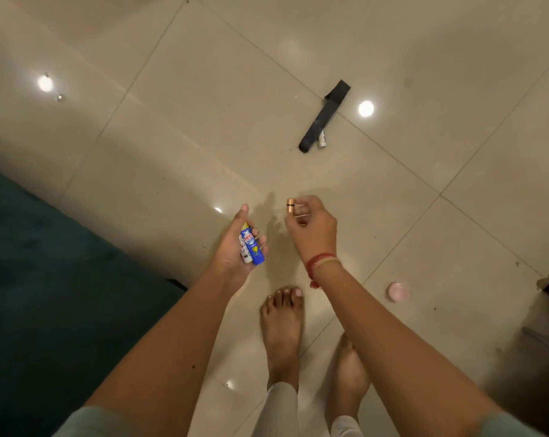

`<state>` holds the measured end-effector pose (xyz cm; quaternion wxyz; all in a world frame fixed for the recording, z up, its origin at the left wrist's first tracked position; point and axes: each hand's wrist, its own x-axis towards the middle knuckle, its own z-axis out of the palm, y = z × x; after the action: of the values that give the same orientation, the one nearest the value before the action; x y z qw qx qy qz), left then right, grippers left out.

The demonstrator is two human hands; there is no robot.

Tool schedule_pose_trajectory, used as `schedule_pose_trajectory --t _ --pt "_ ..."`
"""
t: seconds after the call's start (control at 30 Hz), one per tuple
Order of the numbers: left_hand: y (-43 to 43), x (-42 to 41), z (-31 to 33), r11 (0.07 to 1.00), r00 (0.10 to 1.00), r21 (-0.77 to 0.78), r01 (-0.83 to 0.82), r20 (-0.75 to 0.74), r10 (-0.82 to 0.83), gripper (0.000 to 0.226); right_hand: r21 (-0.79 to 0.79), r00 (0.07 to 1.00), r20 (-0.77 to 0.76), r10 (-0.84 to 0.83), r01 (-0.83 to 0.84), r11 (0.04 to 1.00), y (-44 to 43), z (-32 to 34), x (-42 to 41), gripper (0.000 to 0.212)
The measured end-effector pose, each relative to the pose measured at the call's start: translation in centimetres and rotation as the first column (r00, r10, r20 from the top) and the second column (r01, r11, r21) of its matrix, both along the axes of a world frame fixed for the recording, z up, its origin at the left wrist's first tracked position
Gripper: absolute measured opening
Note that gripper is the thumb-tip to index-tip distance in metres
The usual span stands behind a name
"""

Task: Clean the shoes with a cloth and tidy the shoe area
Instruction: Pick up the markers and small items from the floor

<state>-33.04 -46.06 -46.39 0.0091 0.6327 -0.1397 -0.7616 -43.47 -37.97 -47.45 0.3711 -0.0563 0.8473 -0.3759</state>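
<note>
Left hand [235, 247] cupped loosely round glue stick [253, 247]; right hand [311, 225] fingertips pinching copper battery [290, 205].

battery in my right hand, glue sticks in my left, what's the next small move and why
Probably drop the battery from the right hand into the left hand beside the glue sticks. That frees a hand for the black strip and pink object lying on the floor.

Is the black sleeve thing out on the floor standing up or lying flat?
Lying flat. The black sleeve stretches lengthwise along the tile floor, with a small white tube lying beside its near end. Neither hand touches it.
</note>
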Motion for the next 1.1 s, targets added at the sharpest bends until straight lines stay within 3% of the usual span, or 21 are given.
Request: schedule_pose_trajectory --t 0.1,0.27,0.37,0.57,0.67,0.73,0.83,0.97,1.1 --pt "0.0 -0.7 1.1 1.000 0.998 -0.004 0.031 -0.060 -0.031 0.047 -0.138 0.992 0.037 0.123 -0.117 0.984 -0.4 4.3 2.5 0.017" --pt "-0.7 -1.7 1.6 0.998 0.996 0.007 -0.062 -0.067 0.063 0.046 -0.114 0.962 -0.096 0.255 -0.265 0.957 -0.6 4.6 4.8 0.012" --pt "-1.0 -1.8 0.4 0.999 1.000 -0.036 -0.006 0.013 0.006 0.028 -0.163 0.994 -0.070 0.078 -0.089 0.983 -0.7 4.2 3.0 0.010" --pt "-2.6 -1.6 -2.3 0.983 0.993 -0.180 0.026 0.118 -0.005 0.021 -0.045 0.964 -0.120 -0.238 0.234 0.971 -2.8 -1.3 -5.9 0.007" --pt "-3.3 -1.2 -3.6 0.967 0.986 -0.243 0.077 0.160 -0.039 0.024 0.047 0.953 -0.113 -0.280 0.287 0.957 -6.3 -3.3 -10.6 0.044" --pt "-3.8 -0.9 -4.1 0.955 0.984 -0.275 0.112 0.166 -0.067 0.027 0.140 0.965 -0.104 -0.239 0.252 0.957 -8.5 -4.2 -12.9 0.055" --pt "-4.3 -0.4 -4.0 0.949 0.988 -0.293 0.118 0.133 -0.082 0.030 0.152 0.967 -0.102 -0.235 0.249 0.957 -10.0 -4.9 -14.0 0.037" --pt "-4.7 -0.7 -2.4 0.977 1.000 -0.212 0.026 -0.012 -0.029 0.039 -0.002 0.940 -0.151 -0.306 0.310 0.951 -9.3 -1.8 -13.5 0.016" --pt "-4.6 -2.0 -0.4 0.991 0.991 -0.133 0.005 -0.132 -0.023 0.041 -0.174 0.965 -0.212 -0.155 0.118 0.978 -6.9 2.8 -8.9 0.002"
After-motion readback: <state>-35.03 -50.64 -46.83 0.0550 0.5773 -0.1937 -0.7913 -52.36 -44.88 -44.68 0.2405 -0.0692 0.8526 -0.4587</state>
